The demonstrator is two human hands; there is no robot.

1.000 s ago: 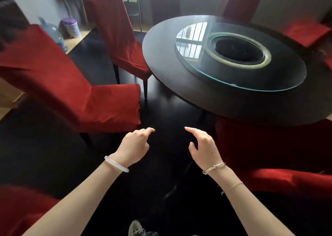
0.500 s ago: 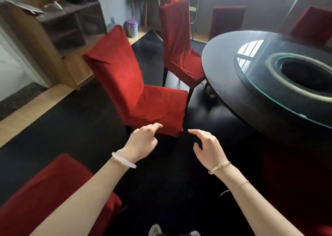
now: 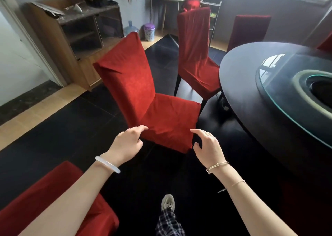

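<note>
Two bare hands reach for a red chair (image 3: 161, 117), and neither holds anything.

The chair stands on the dark floor (image 3: 71, 127) straight ahead, with its back to the left and its seat turned toward the round table (image 3: 240, 95). The left hand (image 3: 125, 145) has loosely curled fingers (image 3: 142, 127), the forefinger out over the seat's near left corner. The right hand (image 3: 208, 145) is relaxed and spread by the near right corner. The seat's near edge lies between them; whether they touch it cannot be told.
</note>
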